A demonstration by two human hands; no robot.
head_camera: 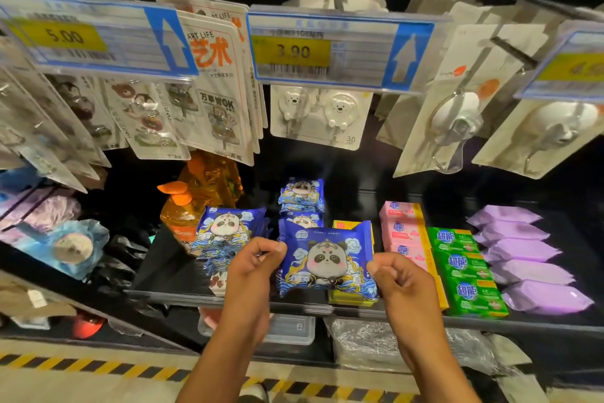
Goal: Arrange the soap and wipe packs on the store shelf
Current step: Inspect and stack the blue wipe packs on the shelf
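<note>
A blue panda-print wipe pack is held upright at the front of the black shelf. My left hand pinches its left edge and my right hand pinches its right edge. More blue panda packs lean in a bunch to the left, and others stand in a row behind. Yellow soap boxes lie under the held pack. To the right run rows of pink soap packs, green soap packs and purple wipe packs.
An orange soap bottle stands at the back left of the shelf. Hook cards and price tags hang just above. A blue-wrapped item sits on the neighbouring shelf at left. A clear plastic box is below.
</note>
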